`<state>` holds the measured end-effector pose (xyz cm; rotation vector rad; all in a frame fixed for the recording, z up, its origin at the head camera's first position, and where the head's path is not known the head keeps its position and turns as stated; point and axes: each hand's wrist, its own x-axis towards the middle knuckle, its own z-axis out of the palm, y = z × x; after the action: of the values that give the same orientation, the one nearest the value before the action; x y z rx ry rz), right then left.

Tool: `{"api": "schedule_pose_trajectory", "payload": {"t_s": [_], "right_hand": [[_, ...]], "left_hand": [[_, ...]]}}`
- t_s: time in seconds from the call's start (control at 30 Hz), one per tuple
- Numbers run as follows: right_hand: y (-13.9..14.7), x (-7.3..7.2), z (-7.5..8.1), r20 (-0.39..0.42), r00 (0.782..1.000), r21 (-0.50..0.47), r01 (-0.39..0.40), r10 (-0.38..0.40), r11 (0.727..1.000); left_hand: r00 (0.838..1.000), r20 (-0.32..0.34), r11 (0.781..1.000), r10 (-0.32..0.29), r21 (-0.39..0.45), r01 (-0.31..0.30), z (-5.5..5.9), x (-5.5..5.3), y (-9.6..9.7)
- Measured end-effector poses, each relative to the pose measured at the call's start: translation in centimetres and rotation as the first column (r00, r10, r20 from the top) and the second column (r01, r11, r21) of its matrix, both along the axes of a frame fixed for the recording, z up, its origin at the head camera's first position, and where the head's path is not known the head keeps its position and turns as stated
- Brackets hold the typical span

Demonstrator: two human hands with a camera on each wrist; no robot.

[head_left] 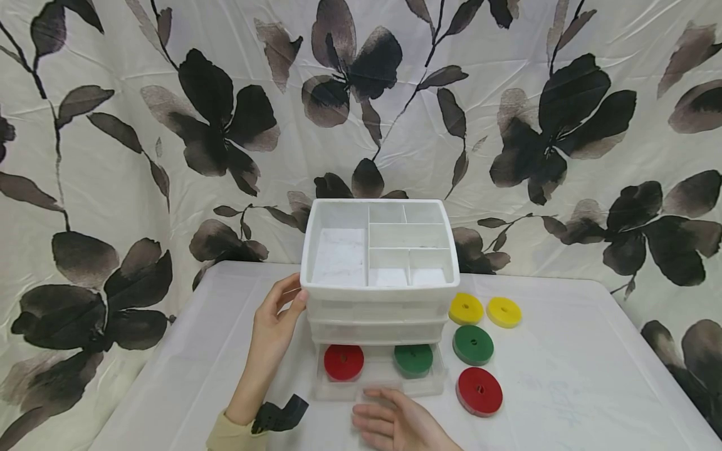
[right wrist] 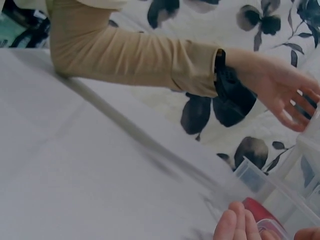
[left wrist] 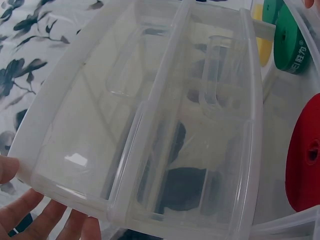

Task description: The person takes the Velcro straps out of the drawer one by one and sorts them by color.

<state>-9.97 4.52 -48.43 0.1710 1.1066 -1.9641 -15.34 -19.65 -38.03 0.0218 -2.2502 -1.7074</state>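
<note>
A white storage box (head_left: pixel 380 300) with a divided top tray stands on the table, its clear bottom drawer (head_left: pixel 379 393) pulled out toward me. Inside the drawer lie a red roll (head_left: pixel 343 362) at left and a green roll (head_left: pixel 413 361) at right. My left hand (head_left: pixel 275 322) holds the box's left side near the front corner, thumb at the front; in the left wrist view its fingertips (left wrist: pixel 22 217) touch the casing. Low in front of the drawer, my right hand (head_left: pixel 397 421) has its loosely bent fingers beside the clear handle. Whether they touch it is hard to tell.
To the right of the box lie two yellow rolls (head_left: pixel 465 308), another green roll (head_left: pixel 473 345) and another red roll (head_left: pixel 479 391). A flowered cloth (head_left: pixel 361 150) hangs behind the white table (head_left: pixel 564 363). A black strap (head_left: pixel 280 413) is on my left wrist.
</note>
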Motion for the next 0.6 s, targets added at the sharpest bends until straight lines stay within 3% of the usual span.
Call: {"api": "schedule_pose_trajectory", "payload": {"t_s": [0.4, 0.6], "right_hand": [[0.2, 0.8, -0.8, -0.087, 0.991, 0.043, -0.097, 0.101, 0.994], [0.2, 1.5, -1.1, -0.075, 0.991, 0.025, -0.106, 0.108, 0.994]], "left_hand": [[1.000, -0.006, 1.000, -0.007, 0.007, 0.007, -0.1, 0.0, 0.0], [1.000, 0.005, 1.000, -0.007, -0.001, 0.007, 0.1, 0.1, 0.1]]}}
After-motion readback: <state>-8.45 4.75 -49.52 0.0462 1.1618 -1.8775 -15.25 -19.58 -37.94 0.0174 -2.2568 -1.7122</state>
